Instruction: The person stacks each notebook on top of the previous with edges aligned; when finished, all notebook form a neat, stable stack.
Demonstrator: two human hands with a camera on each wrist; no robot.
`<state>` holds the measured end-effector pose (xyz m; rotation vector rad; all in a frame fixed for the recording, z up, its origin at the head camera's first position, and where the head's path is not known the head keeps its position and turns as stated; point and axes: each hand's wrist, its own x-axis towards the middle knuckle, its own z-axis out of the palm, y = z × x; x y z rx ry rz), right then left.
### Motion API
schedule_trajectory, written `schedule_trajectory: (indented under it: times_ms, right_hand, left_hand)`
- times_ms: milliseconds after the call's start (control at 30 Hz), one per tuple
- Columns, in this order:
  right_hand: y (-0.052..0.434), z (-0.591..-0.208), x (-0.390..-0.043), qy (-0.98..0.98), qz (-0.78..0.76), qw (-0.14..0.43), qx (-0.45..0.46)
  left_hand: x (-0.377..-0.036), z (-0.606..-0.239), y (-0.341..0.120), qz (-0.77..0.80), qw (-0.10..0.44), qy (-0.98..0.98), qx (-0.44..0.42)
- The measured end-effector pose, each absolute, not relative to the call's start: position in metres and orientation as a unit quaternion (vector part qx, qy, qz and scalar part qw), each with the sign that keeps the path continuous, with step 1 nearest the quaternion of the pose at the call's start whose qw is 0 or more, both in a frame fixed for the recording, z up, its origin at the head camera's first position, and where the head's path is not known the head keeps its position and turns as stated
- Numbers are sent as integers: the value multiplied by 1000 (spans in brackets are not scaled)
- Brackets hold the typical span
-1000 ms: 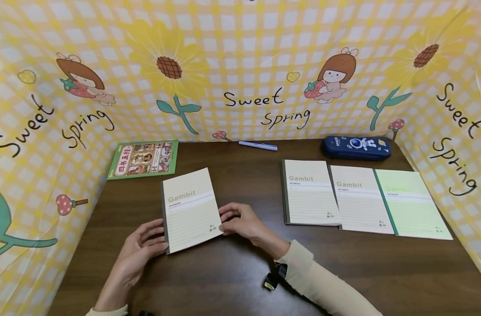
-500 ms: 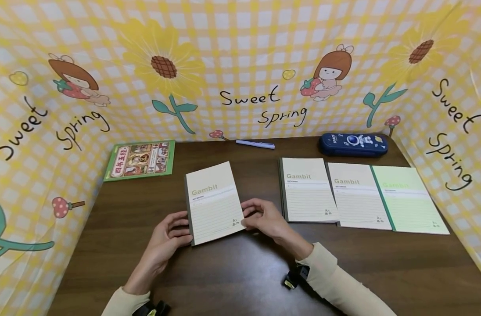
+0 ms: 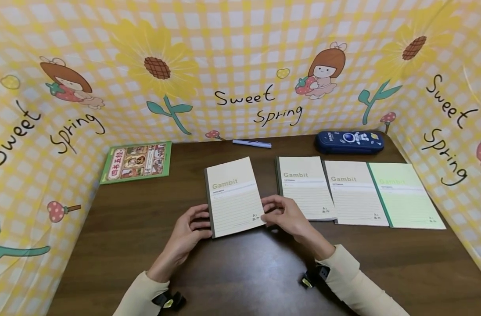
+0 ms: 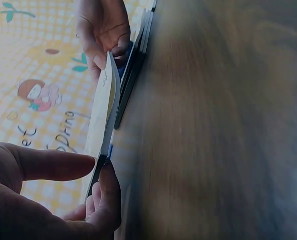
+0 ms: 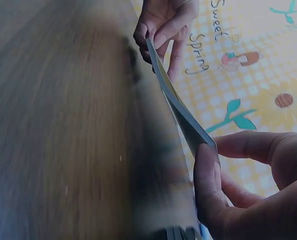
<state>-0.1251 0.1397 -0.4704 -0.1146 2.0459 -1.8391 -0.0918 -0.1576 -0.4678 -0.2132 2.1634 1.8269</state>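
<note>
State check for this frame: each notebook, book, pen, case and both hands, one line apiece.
Held notebook: closed, lifted off the table.
Left hand: pinches its spine edge.
Right hand: pinches its right corner.
Three notebooks: closed, flat, overlapping in a row.
Green book: closed, flat.
Pen: lying flat.
Pencil case: closed.

We read "Gambit" on the cover of the notebook (image 3: pixel 234 197) between our hands, with "A5" at its lower corner. The same word stands on three notebooks (image 3: pixel 359 192) lying to its right — faint on the green one. The backdrop (image 3: pixel 240 52) repeats "Sweet Spring". The green book (image 3: pixel 135 162) carries Chinese characters, too small to read.
</note>
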Motion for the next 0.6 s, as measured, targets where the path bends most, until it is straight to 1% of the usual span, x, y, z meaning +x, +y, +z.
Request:
schedule_trajectory:
  times_ms: [600]
  right_hand:
    - [196, -475, -123, 727, -666, 160, -54]
  left_hand:
    - [-117, -468, -108, 642, 155, 750, -38]
